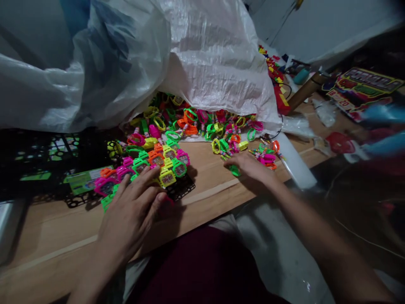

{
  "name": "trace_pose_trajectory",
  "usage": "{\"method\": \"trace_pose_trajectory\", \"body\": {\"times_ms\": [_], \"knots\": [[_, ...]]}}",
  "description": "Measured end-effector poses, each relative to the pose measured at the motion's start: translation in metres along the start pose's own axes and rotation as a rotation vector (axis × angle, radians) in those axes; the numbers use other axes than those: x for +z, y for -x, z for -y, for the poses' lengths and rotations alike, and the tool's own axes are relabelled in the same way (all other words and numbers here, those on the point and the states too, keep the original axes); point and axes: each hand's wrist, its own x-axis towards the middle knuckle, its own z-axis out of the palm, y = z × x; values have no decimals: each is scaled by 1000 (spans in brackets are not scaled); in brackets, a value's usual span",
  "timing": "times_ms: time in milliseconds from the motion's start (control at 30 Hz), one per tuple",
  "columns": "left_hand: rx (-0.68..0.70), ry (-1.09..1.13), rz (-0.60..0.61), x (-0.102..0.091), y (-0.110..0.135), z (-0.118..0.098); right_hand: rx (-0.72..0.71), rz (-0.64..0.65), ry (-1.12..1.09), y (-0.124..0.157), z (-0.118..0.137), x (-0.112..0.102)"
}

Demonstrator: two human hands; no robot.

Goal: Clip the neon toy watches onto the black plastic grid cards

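Rows of neon plastic toy watches in pink, green, orange and yellow stand on a black openwork plastic tray. My left hand lies over the near side of these rows, its fingers outstretched and touching the watches; it covers some of them. To the right, my right hand is low over the wooden table with its fingers bent round a green toy watch. Its thumb is partly hidden. Just beyond this hand lies a loose pile of toy watches with small colourful candy-like tubes among them.
A large white woven sack spills more watches onto the wooden table. Black plastic trays lie at left. On the right are a clear plastic roll, a brown cylinder, printed packaging and blurred blue objects.
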Motion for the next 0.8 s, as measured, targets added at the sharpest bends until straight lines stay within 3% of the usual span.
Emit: {"method": "trace_pose_trajectory", "body": {"times_ms": [100,167,267,400,500,633,800], "knots": [[3,-6,3,1,-1,-1,-43,116,-143,-1,16,9],[0,-8,9,1,-1,-1,-60,122,-187,-4,26,13],[-6,-3,11,1,-1,-1,-110,62,-187,-6,26,16],[-13,27,-7,-1,0,-2,-164,-29,-155,-3,9,23],[-79,110,-33,-2,1,-4,-198,-83,-173,0,7,26],[-167,183,-91,-5,1,-7,-296,-169,-373,0,43,36],[-161,189,-65,-9,0,-12,-254,-250,-654,-19,114,79]]}}
